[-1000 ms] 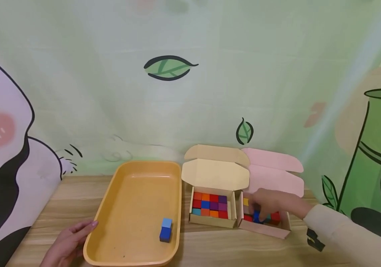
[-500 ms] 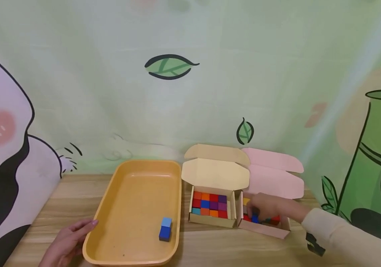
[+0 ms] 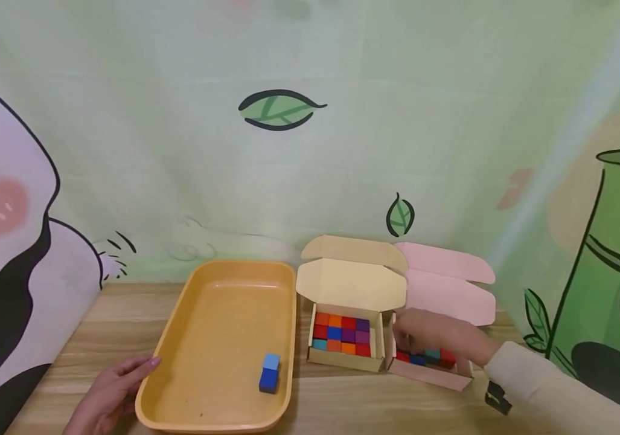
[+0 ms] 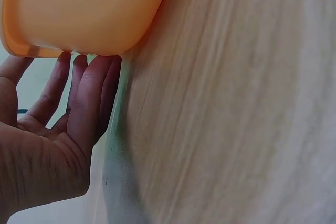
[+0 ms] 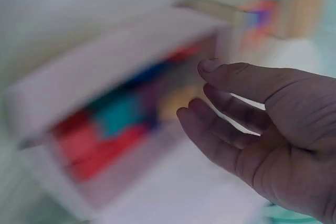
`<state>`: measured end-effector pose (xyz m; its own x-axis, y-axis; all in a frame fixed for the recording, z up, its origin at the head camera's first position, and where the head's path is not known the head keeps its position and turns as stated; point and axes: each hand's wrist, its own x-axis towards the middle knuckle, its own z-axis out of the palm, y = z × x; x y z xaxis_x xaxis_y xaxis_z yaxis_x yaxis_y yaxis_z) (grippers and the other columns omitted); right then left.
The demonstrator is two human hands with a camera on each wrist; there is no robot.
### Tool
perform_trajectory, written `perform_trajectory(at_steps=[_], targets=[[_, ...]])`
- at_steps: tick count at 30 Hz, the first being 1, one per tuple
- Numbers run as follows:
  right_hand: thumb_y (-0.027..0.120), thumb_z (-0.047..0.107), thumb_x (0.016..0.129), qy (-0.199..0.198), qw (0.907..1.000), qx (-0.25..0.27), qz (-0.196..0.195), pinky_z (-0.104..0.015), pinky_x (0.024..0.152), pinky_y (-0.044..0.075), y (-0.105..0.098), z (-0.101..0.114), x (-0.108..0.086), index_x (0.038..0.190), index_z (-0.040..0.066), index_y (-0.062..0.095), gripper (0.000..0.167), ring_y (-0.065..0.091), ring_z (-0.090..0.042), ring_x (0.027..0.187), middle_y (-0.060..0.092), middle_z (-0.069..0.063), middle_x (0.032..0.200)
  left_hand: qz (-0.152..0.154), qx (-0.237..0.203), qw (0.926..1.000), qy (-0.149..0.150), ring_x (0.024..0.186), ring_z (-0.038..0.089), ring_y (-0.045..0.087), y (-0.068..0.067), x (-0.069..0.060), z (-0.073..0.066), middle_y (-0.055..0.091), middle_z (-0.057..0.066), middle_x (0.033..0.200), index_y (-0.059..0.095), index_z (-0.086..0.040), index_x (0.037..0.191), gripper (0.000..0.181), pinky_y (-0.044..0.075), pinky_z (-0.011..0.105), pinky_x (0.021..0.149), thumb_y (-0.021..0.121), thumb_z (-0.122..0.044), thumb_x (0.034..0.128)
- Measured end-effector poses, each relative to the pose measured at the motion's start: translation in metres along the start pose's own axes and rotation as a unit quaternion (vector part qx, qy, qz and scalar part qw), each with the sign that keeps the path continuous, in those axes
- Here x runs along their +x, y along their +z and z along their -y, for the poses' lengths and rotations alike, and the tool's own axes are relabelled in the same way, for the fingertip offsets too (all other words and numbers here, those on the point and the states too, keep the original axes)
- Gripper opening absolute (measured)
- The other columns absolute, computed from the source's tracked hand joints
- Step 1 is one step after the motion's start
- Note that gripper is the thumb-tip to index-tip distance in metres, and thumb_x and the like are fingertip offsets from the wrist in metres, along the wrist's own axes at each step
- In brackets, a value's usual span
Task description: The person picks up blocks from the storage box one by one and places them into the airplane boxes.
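My left hand (image 3: 111, 393) holds the near left edge of an orange-yellow tray (image 3: 217, 418), thumb at the rim and fingertips against the outer wall in the left wrist view. A light blue cube (image 3: 271, 362) and a dark blue cube (image 3: 268, 380) touch near the tray's right side. My right hand (image 3: 445, 335) reaches over the left part of an open pink box (image 3: 430, 373) of coloured cubes, hiding some of them. In the right wrist view, thumb and fingers are apart with nothing seen between them; red, teal and yellow cubes are blurred behind.
Between tray and pink box stands an open tan box (image 3: 345, 361) filled with red, orange, purple and blue cubes, its lid (image 3: 351, 283) raised. The pink lid (image 3: 451, 295) stands up too. A printed cloth (image 3: 342, 169) hangs behind the wooden table (image 3: 342, 405).
My right hand has shifted left within the pink box, uncovering teal and red cubes on its right and covering the yellow one. The left hand, tray and its two cubes look unchanged.
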<state>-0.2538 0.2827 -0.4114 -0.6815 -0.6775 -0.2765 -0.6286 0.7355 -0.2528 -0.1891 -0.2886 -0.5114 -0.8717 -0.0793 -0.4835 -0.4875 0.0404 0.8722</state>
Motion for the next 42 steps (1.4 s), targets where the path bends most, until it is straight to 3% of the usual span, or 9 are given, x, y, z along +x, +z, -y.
perform_trajectory(at_steps=[5,9,15,21,24,27,33,38,42], targets=[[0.078,0.0,0.087,-0.029,0.9991,0.001,-0.029,-0.024,0.076,0.056,-0.038,0.047,0.028,0.096,0.012,0.07,0.017,0.062,-0.017,0.085,0.065,0.0,0.092,0.001,0.005,1.0,-0.002,0.092,0.019,0.07,0.001,0.002,0.0,0.073,0.006,0.106,0.04,0.011,0.148,0.084,0.063,0.046,0.08,0.073,-0.043,0.0935],[0.078,0.005,0.088,-0.099,0.9937,-0.04,-0.033,-0.022,0.081,0.056,-0.049,0.087,0.059,0.099,0.012,0.071,0.015,0.065,-0.016,0.092,0.067,0.001,0.096,0.001,0.009,1.0,0.0,0.092,0.019,0.07,0.002,0.002,0.0,0.073,0.006,0.107,0.039,0.011,0.148,0.086,0.062,0.046,0.081,0.073,-0.045,0.0933],[0.075,0.006,0.091,-0.169,0.9794,-0.11,0.011,-0.013,0.081,0.049,-0.03,0.141,0.116,0.107,0.015,0.072,0.019,0.06,-0.01,0.096,0.068,0.001,0.106,-0.004,0.012,0.9999,-0.001,0.092,0.02,0.07,0.0,-0.001,-0.001,0.073,0.006,0.106,0.041,0.011,0.147,0.084,0.062,0.046,0.08,0.074,-0.045,0.0928],[0.072,0.009,0.093,-0.197,0.9486,-0.235,0.078,-0.012,0.08,0.047,0.0,0.175,0.16,0.118,0.023,0.073,0.029,0.056,-0.004,0.091,0.063,0.008,0.107,-0.006,-0.001,1.0,0.001,0.091,0.019,0.07,0.0,0.0,-0.001,0.073,0.004,0.104,0.053,0.006,0.14,0.072,0.063,0.044,0.079,0.074,-0.044,0.0926],[0.072,0.009,0.093,-0.195,0.9349,-0.275,0.111,-0.012,0.079,0.048,0.008,0.185,0.17,0.121,0.026,0.072,0.032,0.054,-0.004,0.088,0.062,0.009,0.105,-0.004,-0.02,0.9998,0.002,0.09,0.019,0.07,0.001,0.001,0.001,0.074,0.003,0.101,0.063,0.001,0.131,0.056,0.063,0.044,0.078,0.074,-0.039,0.0939],[0.075,0.012,0.092,-0.199,0.9215,-0.313,0.116,-0.013,0.08,0.049,0.012,0.189,0.176,0.12,0.028,0.073,0.032,0.055,-0.003,0.089,0.063,0.01,0.106,-0.009,-0.019,0.9998,0.004,0.09,0.019,0.07,0.001,0.001,0.002,0.074,0.004,0.101,0.064,0.001,0.13,0.055,0.063,0.045,0.077,0.074,-0.039,0.0938],[0.075,0.012,0.091,-0.2,0.9163,-0.33,0.105,-0.015,0.083,0.049,0.017,0.185,0.183,0.117,0.029,0.075,0.031,0.058,-0.004,0.092,0.066,0.011,0.107,-0.013,0.005,0.9999,0.006,0.092,0.019,0.069,0.002,0.0,0.0,0.072,0.006,0.107,0.053,0.007,0.14,0.074,0.063,0.045,0.08,0.075,-0.045,0.0917],[0.075,0.013,0.091,-0.206,0.9149,-0.337,0.083,-0.016,0.084,0.047,0.02,0.182,0.187,0.114,0.028,0.076,0.027,0.058,-0.002,0.092,0.067,0.013,0.105,-0.007,-0.021,0.9997,0.007,0.09,0.018,0.07,0.001,0.001,0.001,0.074,0.004,0.102,0.064,0.0,0.129,0.054,0.063,0.045,0.078,0.074,-0.039,0.0938],[0.073,0.015,0.093,-0.211,0.9007,-0.375,0.055,-0.016,0.08,0.043,0.024,0.18,0.187,0.108,0.029,0.077,0.021,0.058,-0.001,0.088,0.068,0.015,0.101,-0.004,-0.032,0.9994,0.014,0.089,0.019,0.07,0.002,0.001,0.003,0.074,0.004,0.099,0.067,-0.002,0.124,0.045,0.063,0.044,0.077,0.073,-0.036,0.0954]])
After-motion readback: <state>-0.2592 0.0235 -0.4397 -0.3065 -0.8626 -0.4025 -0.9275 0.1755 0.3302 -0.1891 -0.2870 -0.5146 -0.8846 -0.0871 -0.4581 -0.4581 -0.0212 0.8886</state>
